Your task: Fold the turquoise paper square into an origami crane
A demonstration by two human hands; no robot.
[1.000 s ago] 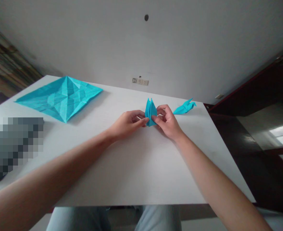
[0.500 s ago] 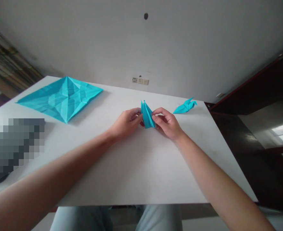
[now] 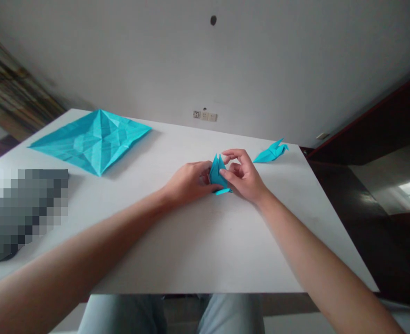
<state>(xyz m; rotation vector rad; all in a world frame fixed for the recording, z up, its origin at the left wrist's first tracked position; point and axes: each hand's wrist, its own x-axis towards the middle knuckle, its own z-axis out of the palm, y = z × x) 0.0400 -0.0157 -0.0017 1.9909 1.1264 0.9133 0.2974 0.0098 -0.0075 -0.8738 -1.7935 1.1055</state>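
Observation:
A small, partly folded piece of turquoise paper (image 3: 217, 172) stands on the white table (image 3: 198, 241) between both my hands. My left hand (image 3: 187, 182) grips its left side with the fingers curled round it. My right hand (image 3: 244, 176) pinches its right side, thumb and forefinger closed on a flap near the top. A thin edge of the paper pokes out under my right hand.
A large creased turquoise sheet (image 3: 93, 140) lies flat at the far left of the table. A finished turquoise paper crane (image 3: 271, 152) sits near the far right corner. A blurred grey patch (image 3: 20, 208) covers the left edge. Dark wooden furniture (image 3: 375, 139) stands to the right.
The folded paper has dropped lower and closer to the table, and a flap now shows beneath it. My right fingers have risen to pinch near its top.

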